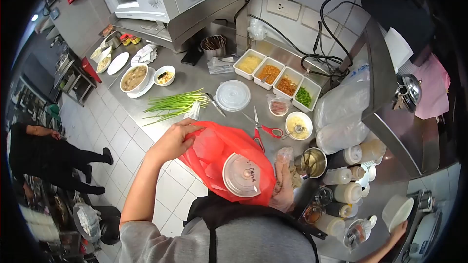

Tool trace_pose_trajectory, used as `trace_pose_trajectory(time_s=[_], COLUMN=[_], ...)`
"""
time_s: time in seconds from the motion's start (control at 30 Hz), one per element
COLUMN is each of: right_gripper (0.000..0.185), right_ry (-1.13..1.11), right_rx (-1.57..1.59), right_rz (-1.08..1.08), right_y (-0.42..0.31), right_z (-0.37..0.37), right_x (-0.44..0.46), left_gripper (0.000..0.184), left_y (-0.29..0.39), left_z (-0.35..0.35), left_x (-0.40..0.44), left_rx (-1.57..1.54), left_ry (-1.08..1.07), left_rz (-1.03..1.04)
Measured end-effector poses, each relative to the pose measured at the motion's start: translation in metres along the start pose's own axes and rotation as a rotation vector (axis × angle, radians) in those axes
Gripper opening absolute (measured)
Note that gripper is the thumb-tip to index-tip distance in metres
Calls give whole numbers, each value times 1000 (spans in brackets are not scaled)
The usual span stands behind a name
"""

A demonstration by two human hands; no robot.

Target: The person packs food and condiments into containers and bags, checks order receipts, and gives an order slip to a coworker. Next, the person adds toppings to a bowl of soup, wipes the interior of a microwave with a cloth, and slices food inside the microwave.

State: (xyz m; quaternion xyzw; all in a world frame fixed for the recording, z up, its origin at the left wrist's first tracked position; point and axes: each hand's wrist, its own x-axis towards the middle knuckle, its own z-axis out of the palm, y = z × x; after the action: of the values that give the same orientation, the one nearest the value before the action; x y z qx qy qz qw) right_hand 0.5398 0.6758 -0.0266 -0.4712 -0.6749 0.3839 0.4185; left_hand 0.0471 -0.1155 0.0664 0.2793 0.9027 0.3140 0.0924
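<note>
My left hand is closed on the upper left edge of a red plastic bag. Inside the bag sits a round lidded plastic tub, its clear lid marked with handwriting. My right hand, in a clear plastic glove, is at the bag's right edge and appears to grip it; the bag partly hides its fingers. Just beyond the bag lie red-handled scissors, spread apart. Long green onion stalks rest on the counter beside a knife and a round container with a translucent lid.
White trays of toppings line the back. Sauce bottles and a metal pot stand at right. A soup bowl is at far left. Another person's hand holds a white container; another person stands left.
</note>
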Motion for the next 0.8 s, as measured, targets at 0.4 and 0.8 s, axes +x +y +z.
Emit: trace_pose_trajectory(time_s=[0.4,0.8], right_gripper=[25,25], right_ry=[-883,-1015], right_rx=[19,-452], right_rz=[-4,-782], right_y=[-343,-318], right_z=[347,511], right_x=[-432,-545], left_gripper=[62,49], left_y=[-54,-217], left_z=[-16,46], left_x=[29,39], left_rx=[-288,-572], left_ry=[-405,-700], left_rz=[230,213])
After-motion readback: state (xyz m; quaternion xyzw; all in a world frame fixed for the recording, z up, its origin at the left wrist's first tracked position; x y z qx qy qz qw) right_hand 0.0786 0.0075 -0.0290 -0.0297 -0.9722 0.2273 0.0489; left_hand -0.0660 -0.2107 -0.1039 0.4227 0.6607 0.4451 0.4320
